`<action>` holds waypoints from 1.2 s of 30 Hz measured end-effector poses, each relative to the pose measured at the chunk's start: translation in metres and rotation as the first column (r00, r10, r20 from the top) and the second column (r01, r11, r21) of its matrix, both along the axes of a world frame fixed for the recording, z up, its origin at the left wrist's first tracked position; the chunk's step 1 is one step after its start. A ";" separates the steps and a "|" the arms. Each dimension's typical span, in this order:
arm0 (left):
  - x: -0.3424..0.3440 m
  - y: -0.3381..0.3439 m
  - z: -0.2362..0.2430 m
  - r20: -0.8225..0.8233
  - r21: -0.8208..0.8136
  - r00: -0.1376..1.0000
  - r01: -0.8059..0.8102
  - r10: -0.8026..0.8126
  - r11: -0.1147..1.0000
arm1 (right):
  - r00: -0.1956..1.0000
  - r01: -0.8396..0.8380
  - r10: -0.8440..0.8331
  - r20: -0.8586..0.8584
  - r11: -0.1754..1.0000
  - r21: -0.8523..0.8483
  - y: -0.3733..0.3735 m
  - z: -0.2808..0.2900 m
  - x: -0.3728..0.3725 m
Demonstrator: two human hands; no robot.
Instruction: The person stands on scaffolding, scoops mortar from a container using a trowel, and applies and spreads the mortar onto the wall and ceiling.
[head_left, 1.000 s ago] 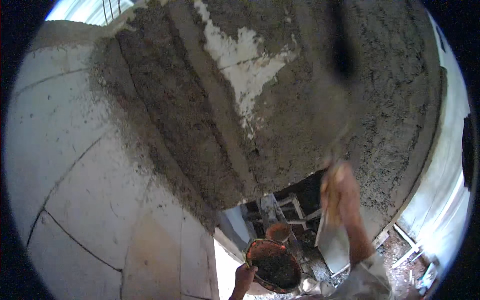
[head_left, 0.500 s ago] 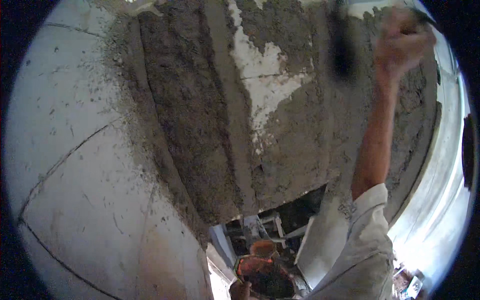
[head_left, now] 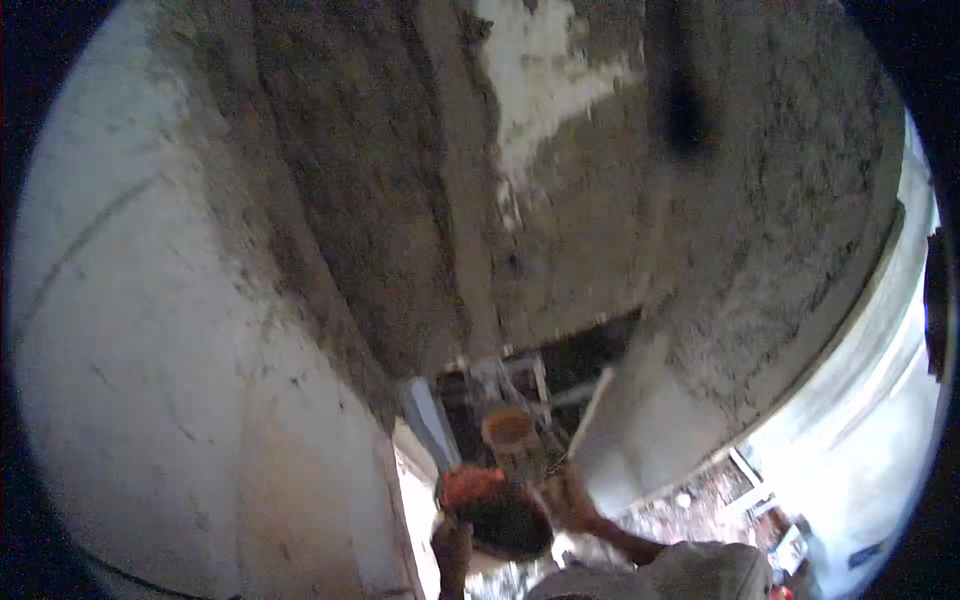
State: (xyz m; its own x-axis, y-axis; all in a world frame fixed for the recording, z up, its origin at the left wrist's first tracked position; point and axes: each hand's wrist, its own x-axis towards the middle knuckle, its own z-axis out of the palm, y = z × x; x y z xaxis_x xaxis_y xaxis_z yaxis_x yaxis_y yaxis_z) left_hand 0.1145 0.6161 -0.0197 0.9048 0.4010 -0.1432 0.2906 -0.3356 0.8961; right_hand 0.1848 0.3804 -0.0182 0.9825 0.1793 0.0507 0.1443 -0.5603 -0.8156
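At the bottom centre, my left hand (head_left: 452, 545) is closed on the near left rim of a round reddish-orange bucket (head_left: 475, 487). Dark, wet-looking mortar (head_left: 508, 522) fills much of it. My right hand (head_left: 570, 502) is low at the bucket's right side, its fingers curled and blurred; what they hold cannot be made out. Ahead stands a wall partly coated with rough grey-brown mortar (head_left: 370, 200). A pale bare patch (head_left: 540, 90) shows in the coat near the top, beside a smoother vertical band (head_left: 465, 230).
A second, smaller orange container (head_left: 508, 427) sits below, beyond the bucket, among boards and frame pieces. A pale smooth wall (head_left: 150, 330) rises close on the left. At right are a curved pale surface (head_left: 850, 430) and cluttered ground (head_left: 690, 515). A dark smear blurs the upper right.
My right hand has come down from the upper right of the wall to the bucket's side. The view has shifted, and more of the bucket and my left hand now shows.
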 end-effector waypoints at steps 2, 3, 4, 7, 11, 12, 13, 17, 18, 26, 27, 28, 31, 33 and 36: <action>-0.030 0.028 -0.005 0.056 0.122 0.997 -0.053 0.047 0.991 | 0.937 -0.233 0.231 -0.262 0.972 0.024 -0.018 0.011 -0.033; -0.033 0.032 -0.009 0.100 -0.033 0.981 -0.164 0.166 0.986 | 0.855 -0.337 0.290 -0.429 0.941 -0.035 -0.026 0.022 -0.033; -0.028 0.030 0.005 0.060 0.013 0.994 -0.090 0.089 0.996 | 0.877 -0.427 0.344 -0.337 0.878 -0.216 -0.037 0.016 -0.032; -0.018 0.016 0.026 -0.055 -0.081 0.998 -0.024 0.019 0.996 | 0.824 -0.563 0.471 -0.314 0.624 -0.541 -0.055 -0.025 -0.037; -0.018 -0.001 0.060 0.151 -0.141 0.986 0.096 -0.074 0.985 | 0.791 -0.467 0.611 -0.018 0.585 -0.664 -0.044 -0.052 -0.038; -0.017 -0.006 0.065 0.078 -0.164 0.993 0.102 -0.090 0.981 | 0.819 -0.552 0.560 -0.124 0.710 -0.437 -0.041 -0.044 -0.031; -0.017 -0.013 0.072 0.013 -0.193 0.994 0.112 -0.112 0.975 | 0.822 -0.562 0.518 -0.237 0.805 -0.192 -0.043 -0.041 -0.029; -0.012 -0.053 0.079 -0.001 -0.213 0.951 0.302 -0.309 0.929 | 0.588 -0.520 0.553 -0.590 0.817 0.247 -0.072 -0.111 -0.034; -0.020 -0.055 0.083 0.010 -0.159 0.951 0.305 -0.308 0.939 | 0.567 -0.411 0.479 -0.670 0.869 0.274 -0.054 -0.067 -0.042; -0.023 -0.050 0.077 0.001 -0.159 0.957 0.286 -0.290 0.945 | 0.279 0.113 0.475 -0.835 0.847 0.520 -0.068 -0.014 -0.085; -0.024 -0.049 0.072 0.010 -0.154 0.957 0.289 -0.291 0.945 | 0.288 0.109 0.476 -0.831 0.846 0.522 -0.068 -0.016 -0.087; -0.026 -0.047 0.067 -0.008 -0.164 0.962 0.270 -0.275 0.949 | 0.201 0.256 0.524 -0.828 0.787 0.561 -0.069 -0.022 -0.090; -0.021 -0.047 0.067 -0.023 -0.158 0.960 0.271 -0.278 0.949 | 0.090 0.432 0.607 -0.790 0.691 0.580 -0.065 -0.014 -0.090; -0.014 -0.054 0.063 0.006 -0.208 0.964 0.260 -0.265 0.943 | 0.142 0.432 0.593 -0.793 0.684 0.588 -0.066 -0.030 -0.090; -0.011 -0.061 0.066 0.013 -0.281 0.961 0.269 -0.277 0.921 | 0.275 0.503 0.584 -0.764 0.590 0.632 -0.075 -0.035 -0.105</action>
State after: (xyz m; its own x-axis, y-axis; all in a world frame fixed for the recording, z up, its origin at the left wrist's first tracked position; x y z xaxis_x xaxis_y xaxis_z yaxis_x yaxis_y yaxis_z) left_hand 0.1035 0.5551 0.0467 0.9679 0.0796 -0.2385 0.2479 -0.1449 0.9579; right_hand 0.0795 0.3054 -0.0534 0.4022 0.6508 -0.6440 -0.9103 0.2090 -0.3573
